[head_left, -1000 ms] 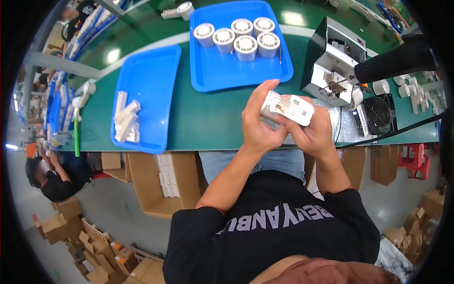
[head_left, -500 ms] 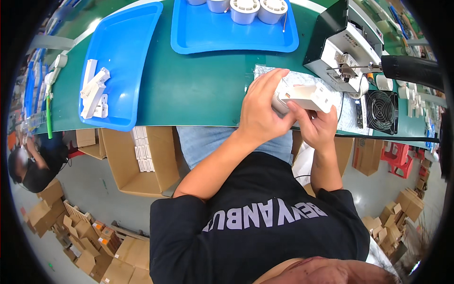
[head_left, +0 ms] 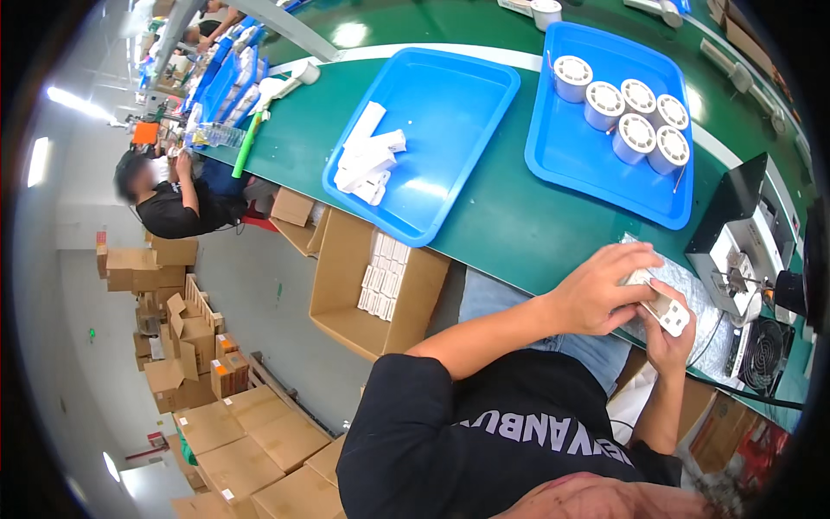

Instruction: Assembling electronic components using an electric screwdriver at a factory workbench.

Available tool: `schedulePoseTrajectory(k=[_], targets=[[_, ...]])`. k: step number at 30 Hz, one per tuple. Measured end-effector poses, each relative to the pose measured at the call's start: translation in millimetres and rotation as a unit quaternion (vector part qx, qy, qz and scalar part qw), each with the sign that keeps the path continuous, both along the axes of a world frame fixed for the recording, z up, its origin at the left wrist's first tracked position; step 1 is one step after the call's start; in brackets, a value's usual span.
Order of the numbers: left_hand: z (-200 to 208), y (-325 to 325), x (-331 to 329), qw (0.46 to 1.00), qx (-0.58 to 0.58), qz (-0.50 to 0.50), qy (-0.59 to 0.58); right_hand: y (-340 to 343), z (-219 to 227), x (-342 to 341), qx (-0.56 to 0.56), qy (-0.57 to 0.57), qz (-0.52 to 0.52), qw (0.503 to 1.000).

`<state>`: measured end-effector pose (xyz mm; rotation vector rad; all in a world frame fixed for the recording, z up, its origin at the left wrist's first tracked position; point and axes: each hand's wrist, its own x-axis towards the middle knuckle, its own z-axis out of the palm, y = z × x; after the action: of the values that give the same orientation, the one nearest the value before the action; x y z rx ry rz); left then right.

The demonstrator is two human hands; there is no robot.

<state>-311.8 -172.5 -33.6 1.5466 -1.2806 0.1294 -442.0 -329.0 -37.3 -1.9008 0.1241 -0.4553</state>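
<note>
My hands are together over a silvery sheet near the front edge of the green bench. Between them is a white plastic housing with an oblong body and holes in its end face. My right hand is closed around the lower end of it. My left hand closes over its upper end, where a rounded white portion shows between the fingers. How the two portions join is hidden by my fingers.
A blue tray holds several white oblong pieces. Another blue tray carries several white vented cylinders. Right of my hands stand a black-and-silver machine and a black fan. Below the bench is an open carton; a co-worker sits far left.
The view has swung left, so the trays and bench appear further right. Both hands still hold the white housing, which is now tilted with its holed end toward me.
</note>
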Motion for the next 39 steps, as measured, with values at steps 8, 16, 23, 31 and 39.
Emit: schedulePoseTrajectory(k=[8,16,23,31,39], targets=[[-9,-12,23,0.973,0.007,-0.168,0.157,-18,-6,-4,0.056,0.024,0.046,0.997],[-29,-30,-13,0.884,-0.078,-0.054,0.458,-17,-7,-2,0.047,0.008,-0.027,0.998],[-28,-46,-30,0.927,-0.193,0.031,0.321,-50,65,-26,-0.2,-0.326,-0.291,0.877],[-31,-51,-33,0.949,-0.144,0.062,0.275,-86,143,33,-0.084,-0.391,-0.261,0.878],[-30,-52,-34,0.948,-0.157,0.01,0.277,-97,170,5,-0.146,-0.383,-0.259,0.875]])
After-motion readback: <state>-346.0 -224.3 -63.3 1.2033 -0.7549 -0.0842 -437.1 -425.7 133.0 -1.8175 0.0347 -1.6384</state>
